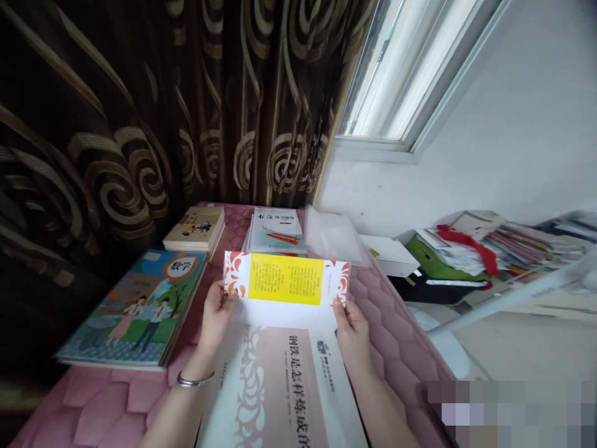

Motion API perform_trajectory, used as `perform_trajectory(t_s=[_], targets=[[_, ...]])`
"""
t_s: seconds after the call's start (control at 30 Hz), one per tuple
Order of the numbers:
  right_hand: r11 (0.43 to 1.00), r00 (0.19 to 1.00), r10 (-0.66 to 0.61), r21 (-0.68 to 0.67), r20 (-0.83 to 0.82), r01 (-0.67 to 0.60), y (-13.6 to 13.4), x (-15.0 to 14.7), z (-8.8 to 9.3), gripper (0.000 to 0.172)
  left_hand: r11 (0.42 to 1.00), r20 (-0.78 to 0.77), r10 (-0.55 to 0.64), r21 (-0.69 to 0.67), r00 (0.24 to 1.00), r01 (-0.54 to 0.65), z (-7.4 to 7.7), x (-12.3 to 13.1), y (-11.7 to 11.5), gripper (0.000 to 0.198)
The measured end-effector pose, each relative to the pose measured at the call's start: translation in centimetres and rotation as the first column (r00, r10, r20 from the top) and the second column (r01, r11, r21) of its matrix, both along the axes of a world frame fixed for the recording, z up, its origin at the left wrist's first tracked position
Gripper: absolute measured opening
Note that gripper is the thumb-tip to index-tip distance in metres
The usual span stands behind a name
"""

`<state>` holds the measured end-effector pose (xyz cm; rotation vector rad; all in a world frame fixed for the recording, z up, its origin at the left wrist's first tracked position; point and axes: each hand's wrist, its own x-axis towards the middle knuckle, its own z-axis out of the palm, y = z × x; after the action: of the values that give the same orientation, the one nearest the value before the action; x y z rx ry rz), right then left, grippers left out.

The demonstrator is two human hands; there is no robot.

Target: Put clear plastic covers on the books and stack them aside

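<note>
A book with Chinese lettering and a pale leaf-like pattern lies open in front of me, turned sideways, its near end cut off by the frame. At its far end a cover flap shows a yellow text panel between red-orange patterned ends. My left hand pinches the flap's left edge, wearing a silver bracelet at the wrist. At the flap's right edge my right hand pinches likewise, thumb on top. The fingers underneath are hidden.
Left, a stack of textbooks and smaller tan books lie on the pink quilted bed cover. Beyond the flap are more books and clear plastic sleeves. Right stand a white box and piled papers.
</note>
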<state>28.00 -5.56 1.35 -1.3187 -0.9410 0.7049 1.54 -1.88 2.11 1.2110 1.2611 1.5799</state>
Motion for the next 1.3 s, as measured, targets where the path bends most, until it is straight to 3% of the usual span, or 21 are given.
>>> perform_trajectory(t_s=[0.2, 0.5, 0.7, 1.0, 1.17, 1.3], targets=[[1.0, 0.996, 0.024, -0.015, -0.081, -0.025, 0.1, 0.0, -0.3, 0.041, 0.998, -0.008, -0.03, -0.048, 1.0, 0.029, 0.4, 0.0, -0.2, 0.021], [1.0, 0.999, -0.017, -0.011, 0.046, 0.018, 0.4, 0.5, -1.6, 0.04, 1.0, -0.01, -0.007, -0.014, 1.0, 0.007, 0.1, -0.1, 0.1, 0.024], [0.998, 0.994, 0.044, 0.043, -0.102, -0.04, 0.5, 0.4, -1.5, 0.036, 1.0, -0.01, 0.004, -0.015, 1.0, -0.005, 0.2, 0.1, 0.1, 0.024], [0.999, 0.997, -0.04, 0.024, 0.06, 0.038, 1.2, 0.6, -2.0, 0.042, 0.999, -0.046, 0.026, -0.034, 0.999, -0.028, -0.6, 0.2, 0.4, 0.03], [0.997, 0.993, -0.074, 0.007, 0.097, 0.073, 2.2, 0.3, -2.5, 0.044, 0.986, -0.06, -0.052, -0.159, 0.997, 0.042, -0.8, -0.2, 0.8, 0.042], [0.998, 0.994, -0.055, 0.0, 0.092, 0.056, 2.9, 0.3, -2.9, 0.046, 0.982, -0.042, -0.082, -0.176, 0.996, 0.073, -0.7, -0.7, 1.1, 0.05]])
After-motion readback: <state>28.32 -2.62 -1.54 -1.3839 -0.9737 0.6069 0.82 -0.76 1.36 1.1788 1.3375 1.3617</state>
